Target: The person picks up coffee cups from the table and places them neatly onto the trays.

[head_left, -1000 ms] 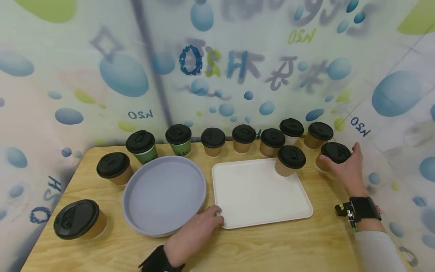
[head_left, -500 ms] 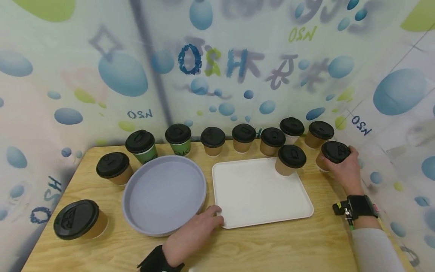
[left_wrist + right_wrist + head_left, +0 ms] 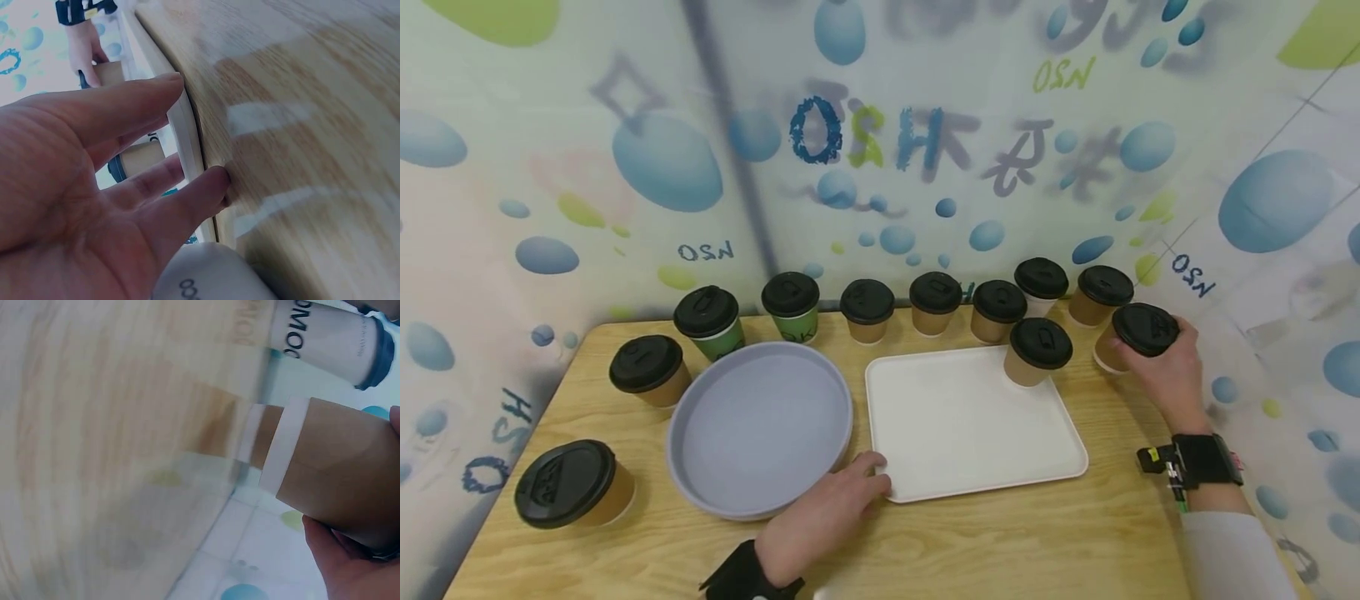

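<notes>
My right hand grips a brown paper coffee cup with a black lid, beyond the tray's right side. Thumb and fingers are on opposite sides of it. In the right wrist view this cup shows a white band at its base, which stands off the wood. My left hand rests at the near left corner of a white rectangular tray. Up close, its thumb lies over the tray rim and its fingers are loosely extended, one fingertip on the table. Another brown lidded cup stands at the tray's far right corner.
A round lavender tray lies left of the white one. Several lidded cups line the back, including a green cup and a white cup. A brown cup stands front left. A patterned wall backs the wooden table.
My right fingers have closed in around the brown cup, which has risen slightly and tilted. The left hand has stayed at the tray corner.
</notes>
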Demonstrator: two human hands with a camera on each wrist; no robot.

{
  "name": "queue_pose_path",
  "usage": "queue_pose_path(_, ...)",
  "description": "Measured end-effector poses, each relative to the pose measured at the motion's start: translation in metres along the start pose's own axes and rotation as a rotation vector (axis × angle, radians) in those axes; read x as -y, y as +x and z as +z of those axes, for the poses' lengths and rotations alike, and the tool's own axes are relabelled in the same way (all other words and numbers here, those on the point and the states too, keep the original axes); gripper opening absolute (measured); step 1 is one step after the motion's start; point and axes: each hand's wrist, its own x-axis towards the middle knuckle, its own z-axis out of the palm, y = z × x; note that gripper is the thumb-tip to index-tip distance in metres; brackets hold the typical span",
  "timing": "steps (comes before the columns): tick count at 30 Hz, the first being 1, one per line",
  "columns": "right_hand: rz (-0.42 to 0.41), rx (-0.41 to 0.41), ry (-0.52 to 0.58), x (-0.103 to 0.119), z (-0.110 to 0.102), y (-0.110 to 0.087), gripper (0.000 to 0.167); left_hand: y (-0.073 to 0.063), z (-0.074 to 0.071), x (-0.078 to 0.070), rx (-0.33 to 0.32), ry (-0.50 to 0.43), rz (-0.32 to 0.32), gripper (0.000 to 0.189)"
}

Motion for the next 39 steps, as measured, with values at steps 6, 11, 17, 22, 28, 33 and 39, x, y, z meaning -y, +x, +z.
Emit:
queue_pose_path(6, 0.02, -0.041, 0.046, 0.018, -0.01, -0.01, 0.103, 0.001, 0.001, 0.0, 0.016, 0.008, 0.0, 0.02)
queue_pose_path(11, 0.003, -0.065, 0.099, 0.038, -0.018, -0.02, 0.099, 0.001, 0.001, 0.001, 0.003, 0.014, 0.007, 0.019)
queue_pose_path(17, -0.052, -0.054, 0.134, 0.064, -0.022, -0.032, 0.097, 0.0, 0.002, 0.001, 0.004, 0.014, 0.01, 0.021)
queue_pose_path(22, -0.106, -0.044, 0.162, 0.085, -0.023, -0.044, 0.094, 0.001, 0.001, 0.001, 0.022, 0.012, 0.005, 0.024)
queue_pose_path(28, -0.15, -0.013, 0.199, 0.11, -0.014, -0.055, 0.096, 0.0, 0.0, 0.002, 0.034, 0.015, -0.004, 0.025)
queue_pose_path(33, -0.193, 0.015, 0.223, 0.119, 0.0, -0.062, 0.098, 0.0, 0.002, 0.002, 0.042, -0.002, -0.001, 0.024)
queue_pose_path(39, -0.301, 0.123, 0.231, 0.135, 0.022, -0.07, 0.099, -0.001, 0.001, 0.002, 0.026, -0.004, -0.001, 0.022)
